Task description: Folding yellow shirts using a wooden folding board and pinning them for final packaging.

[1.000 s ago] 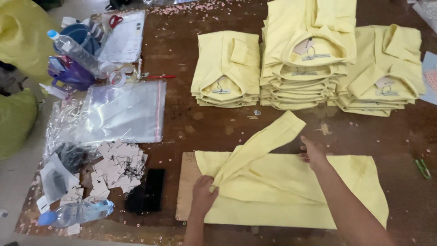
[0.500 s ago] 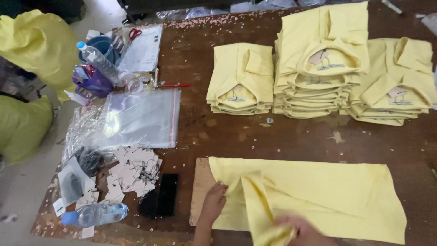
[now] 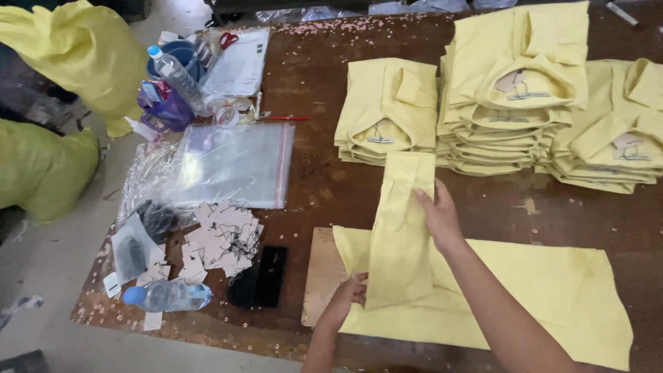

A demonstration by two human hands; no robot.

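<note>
Brown wooden table [image 3: 345,103], filling most of the frame and speckled with small pale scraps.

Yellow shirt [image 3: 539,290], lying spread flat at lower centre to lower right, partly over a board [image 3: 321,276]; its sleeve [image 3: 400,228] is standing folded up toward the centre of the frame.

Three stacks of folded yellow shirts [image 3: 514,90], sitting along the upper right, the middle stack tallest.

Yellow bags [image 3: 76,48], bulging at the upper left and left edge, off the table.

Clear plastic bags [image 3: 235,162], lying left of centre, just beside a pile of card tags [image 3: 221,238].

Right hand [image 3: 436,214], at centre, fingers closing on the right edge of the sleeve and pinching it.

Left hand [image 3: 345,300], at lower centre, pressing the sleeve's lower end against the shirt; whether its fingers are curled around cloth cannot be told.

Water bottles: one [image 3: 166,295] lying at lower left, one [image 3: 176,76] lying tilted at upper left.

Black phone [image 3: 269,276], lying beside the board
</note>
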